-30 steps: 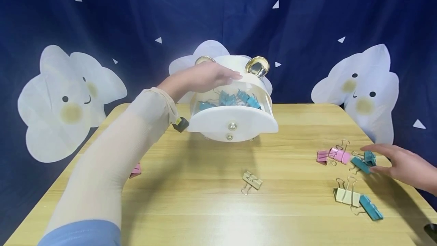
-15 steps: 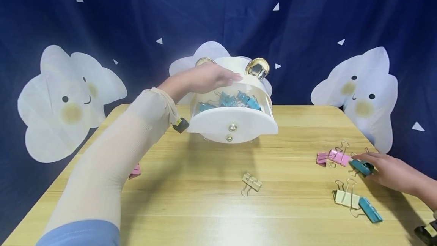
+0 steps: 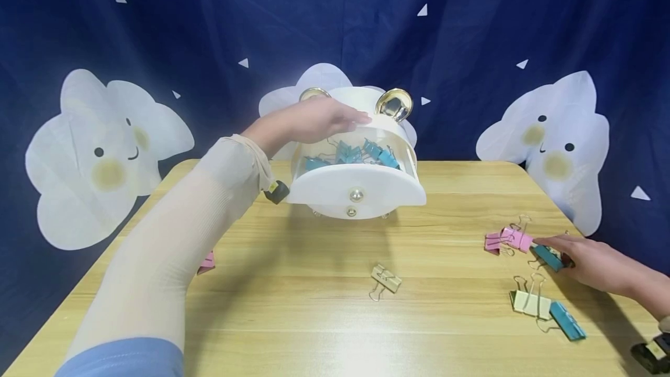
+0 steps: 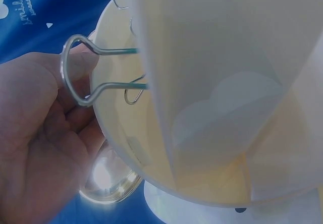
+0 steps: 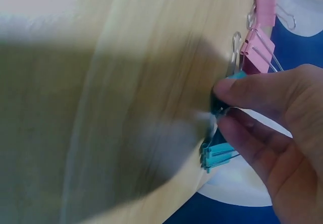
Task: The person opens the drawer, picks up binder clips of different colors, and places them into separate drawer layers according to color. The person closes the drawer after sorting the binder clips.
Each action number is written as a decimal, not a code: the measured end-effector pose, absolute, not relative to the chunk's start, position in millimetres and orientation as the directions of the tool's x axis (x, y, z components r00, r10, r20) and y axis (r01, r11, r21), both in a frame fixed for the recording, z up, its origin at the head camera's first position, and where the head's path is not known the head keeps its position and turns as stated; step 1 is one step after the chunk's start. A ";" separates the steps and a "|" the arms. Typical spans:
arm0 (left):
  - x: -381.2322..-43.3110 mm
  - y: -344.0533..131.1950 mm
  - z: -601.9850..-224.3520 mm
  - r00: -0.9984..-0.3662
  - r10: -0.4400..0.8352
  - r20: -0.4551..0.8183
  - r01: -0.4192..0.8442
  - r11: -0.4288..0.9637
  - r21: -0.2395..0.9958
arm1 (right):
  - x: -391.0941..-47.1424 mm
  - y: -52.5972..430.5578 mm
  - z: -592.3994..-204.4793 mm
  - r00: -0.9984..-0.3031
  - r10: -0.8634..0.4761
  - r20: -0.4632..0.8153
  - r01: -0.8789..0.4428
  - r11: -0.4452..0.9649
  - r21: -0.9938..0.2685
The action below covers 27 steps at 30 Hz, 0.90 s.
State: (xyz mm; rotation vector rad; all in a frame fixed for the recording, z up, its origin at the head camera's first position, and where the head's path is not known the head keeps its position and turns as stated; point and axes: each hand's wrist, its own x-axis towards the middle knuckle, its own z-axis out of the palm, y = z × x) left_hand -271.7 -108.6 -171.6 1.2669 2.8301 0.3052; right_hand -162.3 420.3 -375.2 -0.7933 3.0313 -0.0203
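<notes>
My left hand (image 3: 319,118) rests across the top of a white rounded storage box (image 3: 361,98) with gold ear-like discs. Its drawer (image 3: 358,185) stands pulled out, with several teal binder clips (image 3: 348,153) inside. In the left wrist view, that hand (image 4: 45,118) lies against the box's outer wall, behind a clip's wire handle (image 4: 75,72). At the right of the table, my right hand (image 3: 597,263) pinches a teal binder clip (image 3: 548,256) between thumb and finger. Another teal clip (image 5: 218,156) lies beside the fingers in the right wrist view. Two pink clips (image 3: 515,239) sit just left of this hand.
A cream clip (image 3: 531,302) and a teal clip (image 3: 567,322) lie together nearer me on the right. One more cream clip (image 3: 386,278) is mid-table, and a pink clip (image 3: 207,262) shows partly behind my left sleeve. A blue curtain (image 3: 450,45) hangs behind the table.
My right hand has moved slightly left and closed its fingers on a teal binder clip. The left hand and the box keep their place.
</notes>
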 end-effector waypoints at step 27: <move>-269.3 -112.6 -171.1 -0.686 0.726 0.051 0.719 0.666 0.196 | -172.4 363.7 -329.6 -0.787 -0.552 0.274 -0.607 0.773 -0.187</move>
